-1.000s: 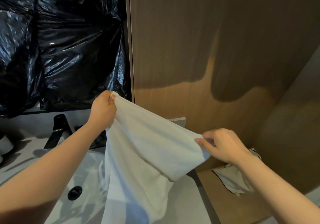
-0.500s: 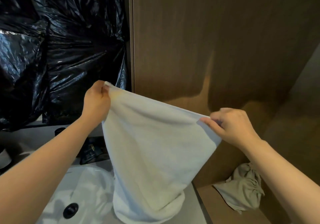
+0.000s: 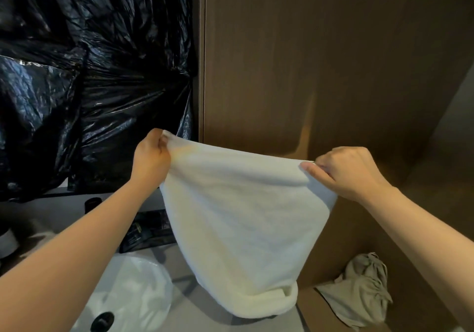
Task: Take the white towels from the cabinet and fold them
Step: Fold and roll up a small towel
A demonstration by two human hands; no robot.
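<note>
White towel (image 3: 243, 216) hangs in the air in front of the person, between sink and cabinet. It is spread by its top edge and narrows to a rolled lower end that seems to brush the worktop (image 3: 184, 303). A second ago that lower end ran out of the bottom of the view; now all of it shows.

At far left the black plastic sheeting (image 3: 89, 88) hangs above the sink (image 3: 143, 288). The left grip (image 3: 151, 160) is closed on the towel's left top corner, fingers curled round the bunched cloth, and it stands higher against the plastic than it did. The top edge now runs nearly taut with only a shallow sag, where before it sloped steeply down to the right.

The right grip (image 3: 351, 172) pinches the right top corner between thumb and fingers (it has made the bigger rise of the two, from low near the cabinet shelf). With that grip lifted away, the crumpled grey cloth (image 3: 361, 290) in the cabinet (image 3: 320, 62) lies fully in view.

By the look of it, the towel is out and opened flat. The shake-out seems done and the first fold comes next.
</note>
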